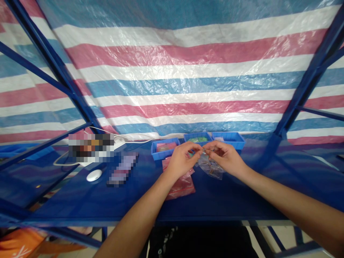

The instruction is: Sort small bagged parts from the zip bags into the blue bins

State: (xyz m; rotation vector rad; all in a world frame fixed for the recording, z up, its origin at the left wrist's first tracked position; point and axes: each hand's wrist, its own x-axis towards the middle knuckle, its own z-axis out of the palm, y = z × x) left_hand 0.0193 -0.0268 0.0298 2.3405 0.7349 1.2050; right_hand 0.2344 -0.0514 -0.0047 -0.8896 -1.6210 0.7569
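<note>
Above the blue table (129,208), my left hand (183,159) and my right hand (225,154) meet fingertip to fingertip. Both are closed in a pinch, around something too small to name. Just under my right hand lie small clear plastic bags (212,168) with tiny pieces inside. Pink plastic bags (180,187) lie flat below my left hand and wrist, which partly cover them. A bit of blue and green shows behind my left fingers, too hidden to tell what it is.
Behind my hands stand a blue bin (165,154) with pink packets, a second bin (197,135) with green items and a third bin (236,144). A white rounded case (94,175), a blurred-out flat object (123,168) and white cables (139,141) lie left. Blue frame posts (301,79) flank a striped sheet (188,82).
</note>
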